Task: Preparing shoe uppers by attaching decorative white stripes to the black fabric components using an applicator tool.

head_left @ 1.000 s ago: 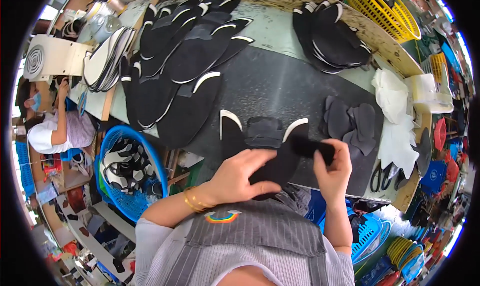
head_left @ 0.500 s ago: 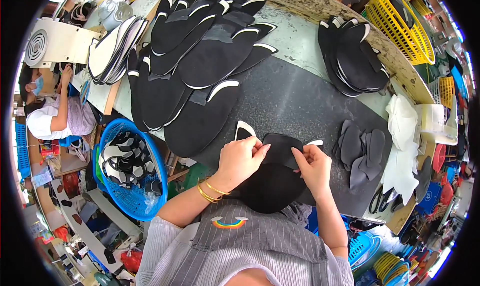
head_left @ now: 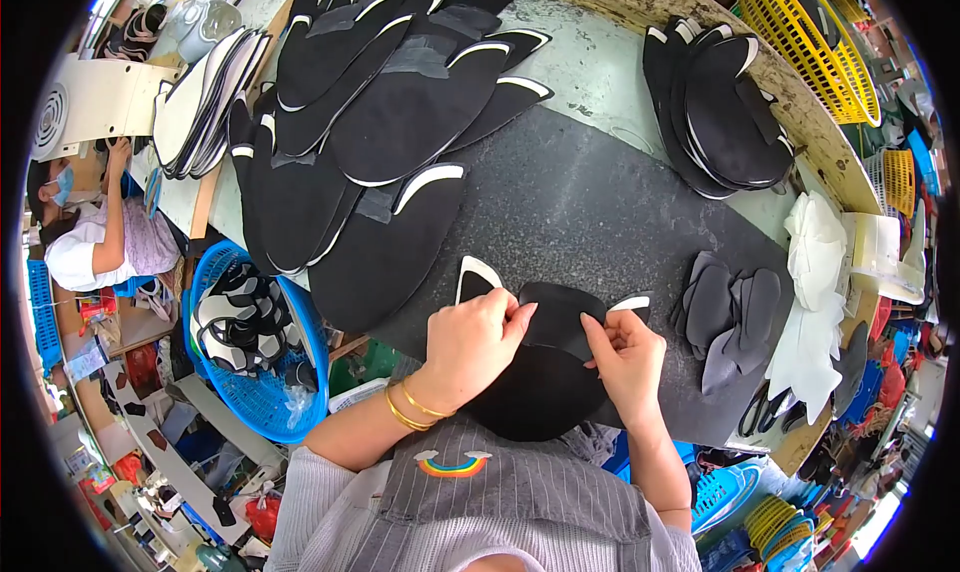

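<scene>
At the near edge of the table I hold a black shoe upper piece (head_left: 540,397) with white-edged tips. Across its far end lies a smaller, smooth black patch (head_left: 562,314). My left hand (head_left: 472,337) pinches the left side, thumb and fingers closed at the patch's edge. Opposite it, my right hand (head_left: 626,357) pinches the right side between thumb and curled fingers. Both palms hide parts of the piece. Several loose dark grey patches (head_left: 712,312) lie to the right of my right hand.
Overlapping black uppers (head_left: 400,122) cover the far left, and another stack (head_left: 725,132) lies far right. White sheets (head_left: 812,262) and scissors (head_left: 762,412) are along the right edge. A blue basket (head_left: 318,372) of cut pieces stands at left. Beyond it, a person (head_left: 110,237) works.
The whole view has shifted slightly. Both hands keep pinching the piece at its patch, and the left hand's fingers sit a little lower along the patch's edge.
</scene>
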`<state>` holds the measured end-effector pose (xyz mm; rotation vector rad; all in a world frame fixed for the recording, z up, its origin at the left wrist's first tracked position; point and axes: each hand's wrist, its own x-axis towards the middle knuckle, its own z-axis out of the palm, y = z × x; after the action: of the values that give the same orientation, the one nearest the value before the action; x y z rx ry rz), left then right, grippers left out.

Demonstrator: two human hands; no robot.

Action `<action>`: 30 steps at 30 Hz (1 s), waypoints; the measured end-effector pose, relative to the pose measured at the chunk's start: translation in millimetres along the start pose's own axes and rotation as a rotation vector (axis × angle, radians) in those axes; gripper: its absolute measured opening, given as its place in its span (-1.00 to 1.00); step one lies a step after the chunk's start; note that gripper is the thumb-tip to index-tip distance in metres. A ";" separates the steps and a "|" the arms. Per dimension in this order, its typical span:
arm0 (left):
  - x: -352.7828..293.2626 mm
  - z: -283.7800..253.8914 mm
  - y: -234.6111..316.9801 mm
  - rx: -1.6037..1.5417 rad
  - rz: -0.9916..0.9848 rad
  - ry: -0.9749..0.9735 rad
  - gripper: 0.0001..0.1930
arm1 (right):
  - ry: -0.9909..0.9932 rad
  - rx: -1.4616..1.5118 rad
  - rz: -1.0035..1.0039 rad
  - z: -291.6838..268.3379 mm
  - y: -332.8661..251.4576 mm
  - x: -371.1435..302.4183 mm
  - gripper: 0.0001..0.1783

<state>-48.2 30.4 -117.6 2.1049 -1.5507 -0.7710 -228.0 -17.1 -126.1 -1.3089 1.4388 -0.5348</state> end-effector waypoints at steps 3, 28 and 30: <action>-1.4 3.8 2.6 0.196 0.169 0.132 -0.81 | 0.026 -0.042 -0.043 2.1 5.9 -1.7 -0.80; 87.9 -118.9 -82.3 0.420 0.191 0.226 -0.48 | 0.890 -0.554 -0.268 -140.4 27.2 -36.5 -0.83; 95.6 -120.8 -72.1 0.328 0.162 0.197 -0.57 | 0.842 -0.700 -0.304 -150.2 37.2 -23.9 -0.84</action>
<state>104.2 -39.2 -88.3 2.1628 -1.8051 -0.2565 -381.5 -31.7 -98.8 -2.0073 2.2598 -0.8976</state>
